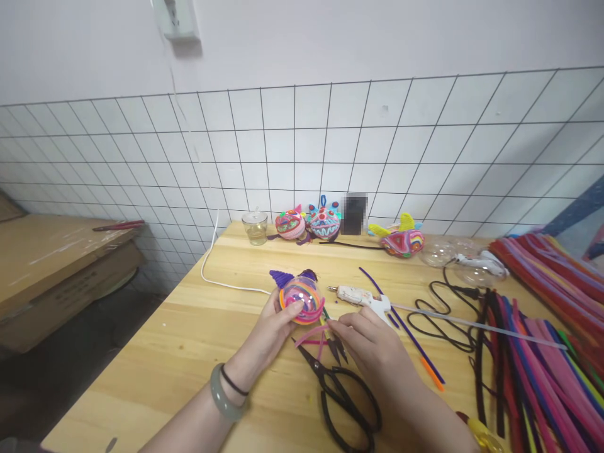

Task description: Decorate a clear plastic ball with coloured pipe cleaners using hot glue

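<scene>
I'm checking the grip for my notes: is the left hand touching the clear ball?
Touching. The head view shows the left hand around the near side of the clear ball, its thumb lying across the surface.

No readable text or labels

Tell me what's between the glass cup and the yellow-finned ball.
The head view shows a pink ball, a blue-topped ball, a dark pixelated shape and a thin black strip.
</scene>
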Tool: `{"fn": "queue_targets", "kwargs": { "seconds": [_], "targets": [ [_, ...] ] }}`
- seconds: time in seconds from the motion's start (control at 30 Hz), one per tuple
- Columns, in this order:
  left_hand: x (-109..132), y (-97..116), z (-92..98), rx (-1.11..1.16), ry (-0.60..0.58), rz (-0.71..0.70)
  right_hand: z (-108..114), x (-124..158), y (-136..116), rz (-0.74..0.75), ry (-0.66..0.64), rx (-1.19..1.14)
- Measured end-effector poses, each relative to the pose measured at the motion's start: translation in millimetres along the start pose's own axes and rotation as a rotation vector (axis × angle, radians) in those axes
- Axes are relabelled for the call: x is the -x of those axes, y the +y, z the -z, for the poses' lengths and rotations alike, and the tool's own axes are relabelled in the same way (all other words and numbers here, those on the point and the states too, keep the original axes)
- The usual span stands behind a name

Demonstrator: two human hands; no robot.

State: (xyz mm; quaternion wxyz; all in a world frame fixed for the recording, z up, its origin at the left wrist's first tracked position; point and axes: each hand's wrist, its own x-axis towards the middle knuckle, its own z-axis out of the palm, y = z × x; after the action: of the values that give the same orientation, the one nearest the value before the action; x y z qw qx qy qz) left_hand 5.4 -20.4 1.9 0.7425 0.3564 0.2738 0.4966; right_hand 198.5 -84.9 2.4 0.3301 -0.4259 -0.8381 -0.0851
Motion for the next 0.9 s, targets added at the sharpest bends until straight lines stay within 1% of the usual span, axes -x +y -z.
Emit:
{"fn": "queue_targets", "kwargs": {
  "seconds": [0.07, 0.13, 0.3, 0.4, 0.5, 0.57, 0.63, 0.77, 0.9],
  "targets": [
    [-1.9, 2.8, 2.0, 0.018, 0.015, -0.032, 0.5, -1.0, 1.5, -0.015, 0.005, -0.039],
    [-3.8, 5.8, 3.7, 0.035, 0.04, -0.063, 0.8, -2.1, 1.6, -0.037, -0.029, -0.114],
    [-7.8, 8.9, 6.1, 0.081, 0.108, -0.068, -3.4, -1.0, -1.1, -0.073, -0.26, -0.272],
    [-8.2, 8.6, 5.6, 0.1, 0.116, -0.05, -8.6, 1.3, -0.6, -0.094, -0.34, -0.271],
    [-7.6, 8.1, 5.0, 0.098, 0.11, -0.045, -10.2, 1.4, -0.4, -0.092, -0.356, -0.231],
    [-7.2, 7.4, 5.1, 0.092, 0.093, -0.043, -9.2, 0.3, -1.4, -0.084, -0.339, -0.218],
    [-6.7, 6.1, 5.0, 0.08, 0.071, -0.038, -7.8, -0.8, -2.7, -0.094, -0.286, -0.222],
    [-3.9, 2.9, 2.7, 0.047, 0.037, -0.017, -5.4, -1.1, -2.8, -0.143, -0.11, -0.215],
    [0.6, 1.1, -2.4, -0.019, 0.03, 0.032, -2.6, 0.3, -0.2, -0.118, 0.055, -0.075]
  ]
}}
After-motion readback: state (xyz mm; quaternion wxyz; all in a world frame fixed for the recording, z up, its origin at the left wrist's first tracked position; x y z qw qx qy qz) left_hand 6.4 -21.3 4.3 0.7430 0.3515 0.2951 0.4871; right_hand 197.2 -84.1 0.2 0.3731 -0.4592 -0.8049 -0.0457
